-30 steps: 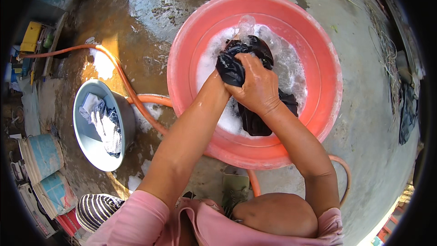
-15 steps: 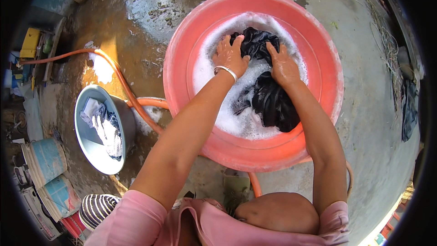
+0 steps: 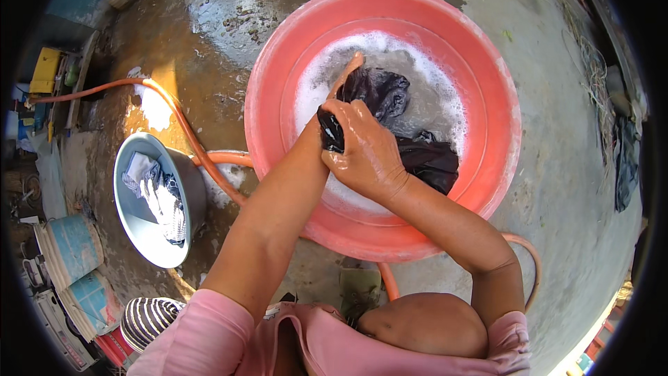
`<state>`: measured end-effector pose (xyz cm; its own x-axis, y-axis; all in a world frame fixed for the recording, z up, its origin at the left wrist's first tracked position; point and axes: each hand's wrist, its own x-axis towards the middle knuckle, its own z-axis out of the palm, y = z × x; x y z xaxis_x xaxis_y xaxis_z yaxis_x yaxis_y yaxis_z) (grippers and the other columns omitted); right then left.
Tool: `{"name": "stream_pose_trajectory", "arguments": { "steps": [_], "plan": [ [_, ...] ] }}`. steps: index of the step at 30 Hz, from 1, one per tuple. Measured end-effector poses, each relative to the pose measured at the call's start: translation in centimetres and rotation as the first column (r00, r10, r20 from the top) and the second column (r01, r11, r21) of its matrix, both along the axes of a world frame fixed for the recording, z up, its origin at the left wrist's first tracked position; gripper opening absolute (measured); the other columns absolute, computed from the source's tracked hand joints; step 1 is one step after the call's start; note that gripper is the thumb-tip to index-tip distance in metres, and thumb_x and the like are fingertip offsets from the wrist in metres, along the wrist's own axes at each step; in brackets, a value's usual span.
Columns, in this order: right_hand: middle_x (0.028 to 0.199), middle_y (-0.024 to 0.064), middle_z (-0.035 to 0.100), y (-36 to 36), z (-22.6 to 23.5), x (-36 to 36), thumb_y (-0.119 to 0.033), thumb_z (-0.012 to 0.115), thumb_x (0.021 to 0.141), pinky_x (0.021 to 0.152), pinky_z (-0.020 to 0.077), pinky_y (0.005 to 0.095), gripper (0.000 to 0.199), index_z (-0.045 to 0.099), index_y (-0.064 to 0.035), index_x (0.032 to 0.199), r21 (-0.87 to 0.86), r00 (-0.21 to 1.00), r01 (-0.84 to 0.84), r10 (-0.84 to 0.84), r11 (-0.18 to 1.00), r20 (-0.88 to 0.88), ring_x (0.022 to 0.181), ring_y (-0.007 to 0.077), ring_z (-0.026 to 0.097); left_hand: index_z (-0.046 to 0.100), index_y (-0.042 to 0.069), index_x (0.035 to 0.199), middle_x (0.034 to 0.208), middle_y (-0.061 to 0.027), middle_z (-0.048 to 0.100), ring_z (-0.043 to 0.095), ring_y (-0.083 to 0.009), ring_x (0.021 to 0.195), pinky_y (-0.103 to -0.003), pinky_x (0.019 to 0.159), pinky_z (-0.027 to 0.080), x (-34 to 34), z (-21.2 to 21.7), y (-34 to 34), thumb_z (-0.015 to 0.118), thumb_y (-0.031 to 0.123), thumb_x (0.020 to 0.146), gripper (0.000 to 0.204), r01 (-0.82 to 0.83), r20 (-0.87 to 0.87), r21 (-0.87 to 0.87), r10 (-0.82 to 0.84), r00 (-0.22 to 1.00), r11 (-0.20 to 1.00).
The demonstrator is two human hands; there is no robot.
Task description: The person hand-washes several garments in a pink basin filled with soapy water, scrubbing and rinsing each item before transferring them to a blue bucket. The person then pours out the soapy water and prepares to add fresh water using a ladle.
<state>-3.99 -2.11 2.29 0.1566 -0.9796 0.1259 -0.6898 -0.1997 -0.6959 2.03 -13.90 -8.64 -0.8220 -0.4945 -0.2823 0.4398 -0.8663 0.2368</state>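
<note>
In the head view we see a large red plastic basin (image 3: 487, 69) filling the upper middle of the frame, its bottom covered with soapy white water (image 3: 316, 90). A dark wet garment (image 3: 417, 157) lies in that water, spread from the centre of the basin toward its lower right wall, with a bunched part just above the hands.

Our right hand (image 3: 365, 153) sits near the frame's centre, over the lower left part of the basin, fingers curled tight around a fold of the dark garment, which sticks out black at the left side of the fist. Our left hand (image 3: 346, 73) is mostly hidden behind the right hand; only its fingers show, reaching up and into the suds beside the bunched cloth, touching it. Whether it is clenched on the cloth we cannot tell.

At the left of the frame a grey metal bowl (image 3: 139, 230) stands on the wet concrete floor (image 3: 557, 188), holding white and striped cloths (image 3: 163, 202). An orange hose (image 3: 174, 115) runs from the left edge, passes between the bowl and the basin, and goes under the basin's lower rim. Pink sleeves (image 3: 209, 334) cross the bottom edge.
</note>
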Motion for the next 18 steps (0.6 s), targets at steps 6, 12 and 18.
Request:
{"name": "stream_pose_trajectory", "arguments": {
  "steps": [6,12,18],
  "plan": [
    [0.088,0.0094,0.055,-1.8,-1.2,-1.9,-0.035,0.075,0.066,0.055,0.0515,0.0376,0.049,0.057,-0.0096,0.104,-0.313,0.958,-0.034,-0.058,0.949,-0.28,0.072,0.028,0.061,0.057,0.007,0.115,0.109,-0.0108,0.063,0.062,-0.023,0.096,-0.039,0.085,0.051,-1.2,2.8,1.4,0.046,0.037,0.093,0.039,-0.232,0.057,-0.062,0.235,0.97,0.971],
    [0.076,0.013,0.065,-4.1,-0.3,-3.3,-0.043,0.071,0.071,0.057,0.0534,0.0413,0.04,0.059,-0.0077,0.085,-0.322,0.922,0.174,-0.269,0.93,-0.279,0.067,0.0313,0.066,0.059,0.006,0.11,0.104,-0.0092,0.064,0.062,-0.0196,0.094,-0.036,0.083,0.052,-0.8,6.1,2.8,0.04,0.023,0.096,0.029,-0.31,0.27,-0.129,0.334,0.903,0.942],
    [0.093,0.0241,0.065,-7.8,-3.1,-11.8,-0.039,0.062,0.079,0.083,0.0467,0.0456,0.043,0.064,-0.0015,0.099,0.061,0.917,0.398,-0.399,0.915,-0.004,0.093,0.0406,0.061,0.066,0.0,0.093,0.083,-0.0066,0.064,0.059,-0.0115,0.074,-0.028,0.066,0.051,-2.5,5.8,2.7,0.068,0.018,0.083,0.02,-0.314,0.401,-0.622,0.636,0.659,0.717]
  ]
}}
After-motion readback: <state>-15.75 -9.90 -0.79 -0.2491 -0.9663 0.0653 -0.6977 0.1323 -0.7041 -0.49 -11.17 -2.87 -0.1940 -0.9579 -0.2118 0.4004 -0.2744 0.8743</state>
